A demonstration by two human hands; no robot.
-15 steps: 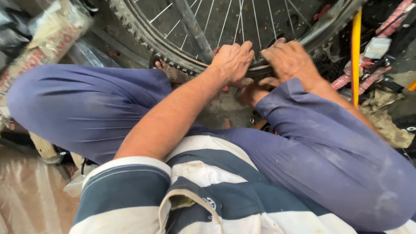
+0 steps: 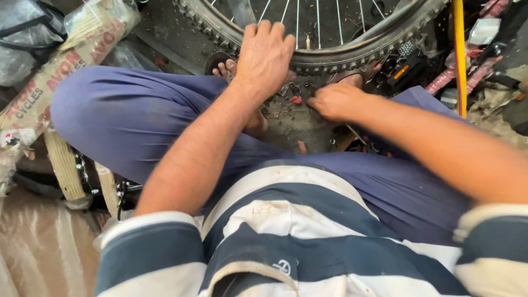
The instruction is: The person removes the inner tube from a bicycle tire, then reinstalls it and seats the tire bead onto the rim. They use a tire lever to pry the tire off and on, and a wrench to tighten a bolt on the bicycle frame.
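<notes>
My left hand (image 2: 265, 58) rests flat, fingers spread, on the knobby bicycle tyre (image 2: 330, 55); just below the tyre, my right hand (image 2: 336, 102) pinches small parts on the dirty floor (image 2: 289, 129).

One view only: camera sitting on your head, looking steeply down over your chest and lap. You are sitting low, knees spread, so lens is taking in navy-and-white striped shirt (image 2: 286, 236) at bottom edge, blue trousers (image 2: 132, 121) across middle. View is facing forward and down toward dark grimy floor (image 2: 291, 124), ending at knobby black spoked bicycle wheel (image 2: 330, 55) cutting across top edge. Framing is running close: your left hand (image 2: 265, 58) and right hand (image 2: 336, 102) are filling upper centre. No second view sharing scene.
</notes>
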